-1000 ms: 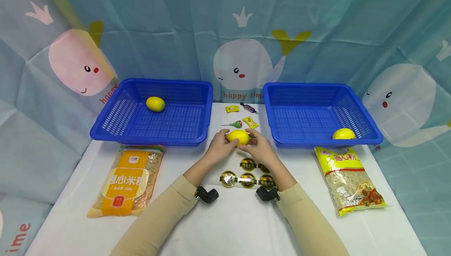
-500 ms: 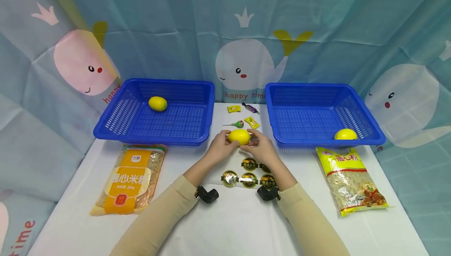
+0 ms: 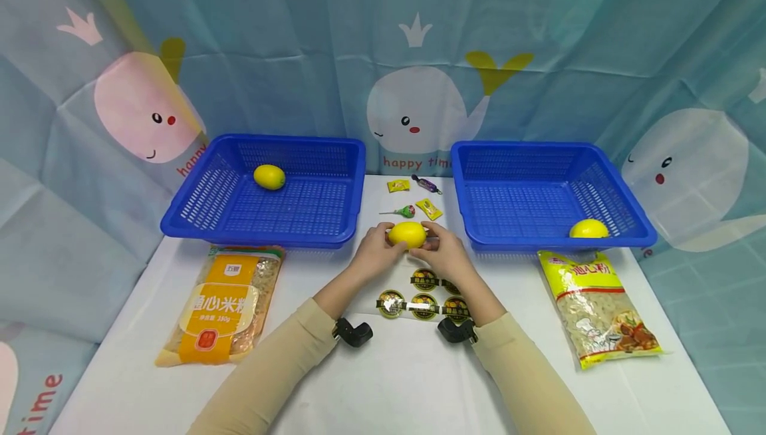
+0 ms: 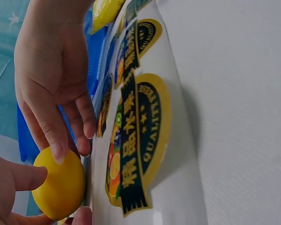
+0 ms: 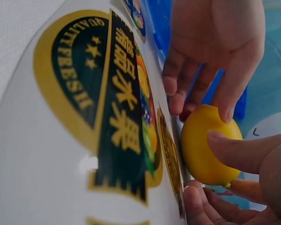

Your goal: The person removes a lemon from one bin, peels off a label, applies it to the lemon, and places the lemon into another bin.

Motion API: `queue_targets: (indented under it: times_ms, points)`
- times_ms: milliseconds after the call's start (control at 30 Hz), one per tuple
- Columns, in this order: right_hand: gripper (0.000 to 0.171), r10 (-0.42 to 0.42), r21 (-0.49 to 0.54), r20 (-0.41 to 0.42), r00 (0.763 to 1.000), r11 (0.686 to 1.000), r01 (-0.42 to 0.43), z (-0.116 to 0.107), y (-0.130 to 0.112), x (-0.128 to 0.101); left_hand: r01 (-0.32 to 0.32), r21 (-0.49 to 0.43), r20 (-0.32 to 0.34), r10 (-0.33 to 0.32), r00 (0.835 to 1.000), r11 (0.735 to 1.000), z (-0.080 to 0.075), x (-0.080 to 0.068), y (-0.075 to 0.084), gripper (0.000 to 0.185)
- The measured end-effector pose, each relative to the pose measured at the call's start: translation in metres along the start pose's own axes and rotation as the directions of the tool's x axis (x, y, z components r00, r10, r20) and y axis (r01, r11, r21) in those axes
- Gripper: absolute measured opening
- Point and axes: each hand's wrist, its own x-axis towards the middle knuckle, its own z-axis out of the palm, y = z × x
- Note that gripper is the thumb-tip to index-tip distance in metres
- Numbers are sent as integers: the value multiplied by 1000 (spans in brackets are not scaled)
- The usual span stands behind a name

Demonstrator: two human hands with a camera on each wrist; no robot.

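Both hands hold one yellow lemon (image 3: 408,235) between them at the table's middle. The left hand (image 3: 375,254) grips its left side, with the left thumb (image 4: 30,176) pressed on the near face in the left wrist view. From the other side the right hand (image 3: 445,253) pinches it, its thumb (image 5: 234,149) on the skin in the right wrist view. The lemon sits low, close to the table. A clear sheet of round black-and-gold fruit stickers (image 3: 424,306) lies just in front, partly covered by the right forearm.
Behind the hands lie a lollipop (image 3: 407,211) and several wrapped candies (image 3: 429,209). A blue basket (image 3: 257,235) at left holds a lemon (image 3: 269,177); another blue basket (image 3: 556,241) at right holds one too. Pasta bags, orange (image 3: 209,315) and yellow (image 3: 598,308), lie in front of them.
The head view has shifted slightly, so the scene sits a little further right. Both hands stay on the lemon in nearly the same pose.
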Motion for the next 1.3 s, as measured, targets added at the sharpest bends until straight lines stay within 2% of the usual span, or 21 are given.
queue_targets:
  times_ms: [267, 367, 467, 567, 700, 833, 967, 1133, 1233, 1300]
  points:
    - [76, 16, 16, -3, 1000, 1000, -16, 0, 3, 2, 7, 10, -17, -7, 1000, 1000, 0, 0, 1, 65]
    - [72, 16, 0, -17, 1000, 1000, -16, -2, 3, -3, 18, 39, -34, -16, 999, 999, -3, -6, 1, 67]
    - [63, 16, -78, -39, 999, 997, -19, -5, 3, -13, 23, 68, -43, -20, 999, 997, -8, -19, 1, 69]
    - [55, 14, -207, -40, 999, 978, -22, -9, 3, -23, 6, 88, -36, -2, 999, 996, -11, -33, -2, 69]
    - [46, 16, -345, 23, 1000, 939, -7, -12, 5, -31, -43, 122, -31, 47, 998, 992, -14, -46, -6, 61]
    - [39, 4, -390, 91, 996, 920, 32, -10, 6, -31, -88, 148, -16, 91, 996, 985, -20, -54, -7, 44]
    - [36, -8, -381, 105, 994, 924, 47, -10, 6, -31, -143, 179, 20, 141, 990, 973, -23, -59, -7, 28]
    - [36, -17, -301, 177, 984, 951, 71, -17, 5, -30, -194, 208, 79, 181, 980, 959, -26, -65, -8, 22]
    - [35, -75, -198, 286, 955, 971, 136, -25, 4, -30, -257, 232, 140, 229, 963, 938, -28, -71, -11, 25]
    - [30, -129, -91, 379, 916, 980, 176, -31, 4, -29, -303, 248, 175, 265, 948, 920, -28, -76, -13, 29]
